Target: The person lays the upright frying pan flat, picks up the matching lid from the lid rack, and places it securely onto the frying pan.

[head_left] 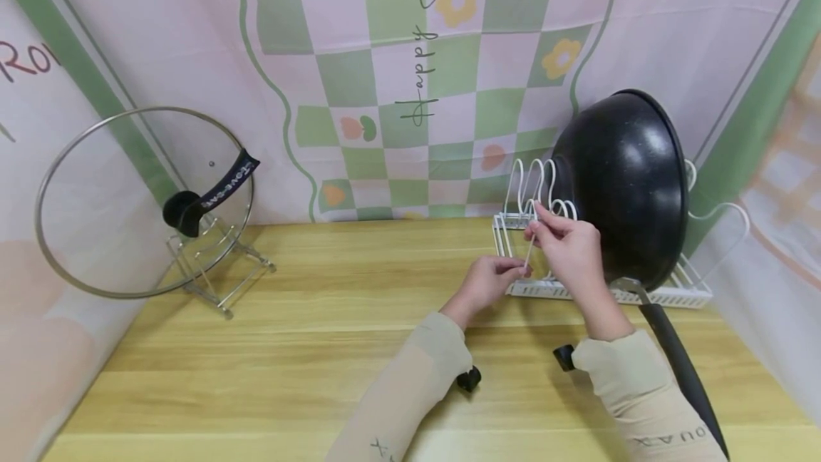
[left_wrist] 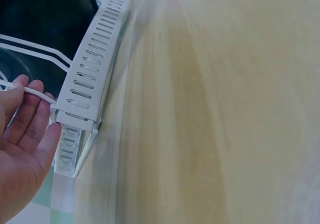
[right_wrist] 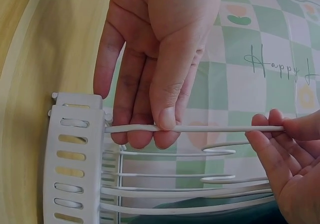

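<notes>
In the head view a white wire rack (head_left: 663, 296) stands at the right, with upright wire loops on slotted base strips. My left hand (head_left: 487, 284) pinches one thin white wire (head_left: 529, 252) low down, right by the base. Higher on that wire, my right hand (head_left: 573, 248) pinches it between thumb and fingers. The right wrist view shows the left hand's thumb (right_wrist: 166, 118) across the wire and the right hand (right_wrist: 295, 164) near its other end. Set on its side in the rack, a black wok (head_left: 622, 184) has its long handle (head_left: 683, 369) angled toward the front.
On the left, a glass lid (head_left: 246, 198) with a steel rim and black handle leans upright in a small wire stand (head_left: 221, 301). All stand on a wood-grain table (head_left: 276, 376). Behind hangs a checkered, flower-printed cloth (head_left: 417, 77).
</notes>
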A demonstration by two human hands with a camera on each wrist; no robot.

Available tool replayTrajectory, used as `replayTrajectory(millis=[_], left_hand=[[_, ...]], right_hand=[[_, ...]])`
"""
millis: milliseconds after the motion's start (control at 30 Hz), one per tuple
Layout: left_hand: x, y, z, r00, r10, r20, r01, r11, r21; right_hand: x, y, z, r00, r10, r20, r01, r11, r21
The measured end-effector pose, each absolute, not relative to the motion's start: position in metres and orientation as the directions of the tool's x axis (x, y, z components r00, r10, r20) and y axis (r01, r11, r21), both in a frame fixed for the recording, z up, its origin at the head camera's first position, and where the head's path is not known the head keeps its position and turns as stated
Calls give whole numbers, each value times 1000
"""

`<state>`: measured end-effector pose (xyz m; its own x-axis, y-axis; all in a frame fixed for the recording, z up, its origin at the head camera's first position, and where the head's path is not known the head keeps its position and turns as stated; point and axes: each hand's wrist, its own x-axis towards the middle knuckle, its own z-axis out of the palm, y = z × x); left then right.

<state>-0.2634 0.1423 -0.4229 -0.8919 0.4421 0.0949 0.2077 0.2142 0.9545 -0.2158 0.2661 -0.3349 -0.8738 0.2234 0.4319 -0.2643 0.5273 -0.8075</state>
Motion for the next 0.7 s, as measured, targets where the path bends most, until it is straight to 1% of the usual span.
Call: replayTrajectory(millis=[700], left_hand=[[-267, 139, -422, -895, 438, 86, 183, 184, 966]], right_hand=[[-219, 266, -329, -901, 201, 384, -236, 517, -823]])
